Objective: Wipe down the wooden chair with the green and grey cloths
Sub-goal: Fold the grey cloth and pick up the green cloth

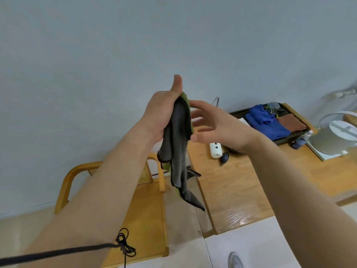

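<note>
Light wooden surface, grain showing. Toward its far side, a dark tray holding a folded blue cloth and a brown cloth. Left of the tray, a white oblong device, a dark rubber bulb just beside it. At the tray's right corner, a small bottle; farther right, a grey round appliance on a white base.

green cloth mostly behind the grey cloth
</note>
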`<state>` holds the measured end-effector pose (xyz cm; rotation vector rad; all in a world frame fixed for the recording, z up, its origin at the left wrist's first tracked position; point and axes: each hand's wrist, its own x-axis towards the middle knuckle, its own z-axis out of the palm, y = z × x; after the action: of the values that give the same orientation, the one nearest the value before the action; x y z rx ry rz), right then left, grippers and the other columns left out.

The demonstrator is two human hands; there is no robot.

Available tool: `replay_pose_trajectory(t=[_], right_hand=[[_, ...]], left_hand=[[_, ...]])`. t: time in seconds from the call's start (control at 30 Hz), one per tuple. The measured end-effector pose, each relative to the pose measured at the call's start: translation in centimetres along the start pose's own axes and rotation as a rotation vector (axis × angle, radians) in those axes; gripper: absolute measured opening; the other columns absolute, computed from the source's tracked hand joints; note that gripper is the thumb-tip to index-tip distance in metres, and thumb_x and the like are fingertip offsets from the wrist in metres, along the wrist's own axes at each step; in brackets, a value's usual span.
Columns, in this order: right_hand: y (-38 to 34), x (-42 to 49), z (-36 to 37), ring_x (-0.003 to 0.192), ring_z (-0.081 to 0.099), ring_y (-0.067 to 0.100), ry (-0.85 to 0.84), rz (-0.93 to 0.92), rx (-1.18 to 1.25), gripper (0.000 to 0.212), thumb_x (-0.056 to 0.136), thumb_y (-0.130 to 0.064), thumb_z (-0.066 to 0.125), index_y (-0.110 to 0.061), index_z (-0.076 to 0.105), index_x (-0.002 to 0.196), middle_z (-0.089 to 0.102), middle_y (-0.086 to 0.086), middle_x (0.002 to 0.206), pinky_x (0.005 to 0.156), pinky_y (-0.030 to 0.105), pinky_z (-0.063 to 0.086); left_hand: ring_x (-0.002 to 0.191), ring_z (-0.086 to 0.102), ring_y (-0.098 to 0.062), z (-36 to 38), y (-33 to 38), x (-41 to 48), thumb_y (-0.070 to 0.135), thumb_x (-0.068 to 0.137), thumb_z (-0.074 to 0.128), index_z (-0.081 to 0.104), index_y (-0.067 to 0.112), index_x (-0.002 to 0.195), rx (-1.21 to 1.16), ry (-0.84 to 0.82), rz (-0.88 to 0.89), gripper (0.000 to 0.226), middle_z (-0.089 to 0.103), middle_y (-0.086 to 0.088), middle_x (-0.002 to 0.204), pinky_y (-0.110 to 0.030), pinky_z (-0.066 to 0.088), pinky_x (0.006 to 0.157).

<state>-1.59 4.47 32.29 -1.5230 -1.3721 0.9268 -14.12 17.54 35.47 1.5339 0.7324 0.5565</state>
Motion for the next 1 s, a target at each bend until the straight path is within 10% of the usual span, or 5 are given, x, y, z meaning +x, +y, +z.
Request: replay_pose_trajectory(t=[0.23, 0.37, 0.5, 0.67, 1.0], right_hand=[[5.9, -3.4, -7.0, 0.09, 0.07, 0.007, 0.33, -0.003, 0.026, 0.024, 0.094, -0.01, 0.066, -0.02, 0.07, 0.116, 0.075, -0.007, 0.097, 0.083, 0.037, 0.06], [5.8, -6.3, -12.3, 0.082, 0.068, 0.002, 0.484, -0.025, 0.219, 0.029, 0.089, 0.009, 0.057, -0.013, 0.075, 0.093, 0.075, -0.009, 0.082, 0.071, 0.018, 0.052], [3.8, -5.7, -12.9, 0.075, 0.072, 0.014, 0.448, 0.013, 0.108, 0.016, 0.073, -0.003, 0.074, -0.018, 0.068, 0.078, 0.075, 0.002, 0.078, 0.073, 0.035, 0.061], [4.7, -6.5, -15.4, 0.055, 0.046, 0.006, 0.558, 0.047, -0.188, 0.032, 0.074, -0.018, 0.08, -0.019, 0.048, 0.069, 0.053, -0.007, 0.063, 0.045, 0.013, 0.033], [13.7, -11.9, -14.4, 0.114, 0.068, 0.022, 0.044, 0.15, 0.503, 0.033, 0.092, -0.02, 0.069, -0.011, 0.065, 0.124, 0.073, 0.006, 0.119, 0.093, 0.032, 0.056]], left_hand=[[0.093, 0.07, -0.025, 6.9, -0.2, 0.4, 0.049, 0.084, 0.069, 0.069, 0.004, 0.098, -0.051, -0.234, -0.022, 0.047, 0.072, -0.016, 0.1, -0.038, 0.056, 0.087], [0.087, 0.07, -0.02, 9.1, 0.1, -0.2, 0.044, 0.079, 0.077, 0.072, 0.015, 0.093, 0.455, -0.222, -0.085, 0.032, 0.073, -0.003, 0.094, -0.031, 0.053, 0.078], [0.112, 0.06, 0.0, 15.6, 0.8, -0.3, 0.061, 0.07, 0.077, 0.054, 0.039, 0.128, 0.486, -0.17, 0.105, 0.066, 0.062, 0.017, 0.12, -0.025, 0.048, 0.094], [0.071, 0.058, 0.008, 18.8, 2.0, 0.3, 0.047, 0.086, 0.069, 0.066, 0.031, 0.09, 0.63, -0.163, 0.213, 0.017, 0.066, 0.018, 0.078, -0.012, 0.04, 0.065], [0.069, 0.058, -0.013, 23.9, 6.1, 2.3, 0.027, 0.102, 0.054, 0.064, 0.014, 0.076, -0.135, -0.022, 0.255, 0.03, 0.063, -0.002, 0.073, -0.026, 0.048, 0.067]])
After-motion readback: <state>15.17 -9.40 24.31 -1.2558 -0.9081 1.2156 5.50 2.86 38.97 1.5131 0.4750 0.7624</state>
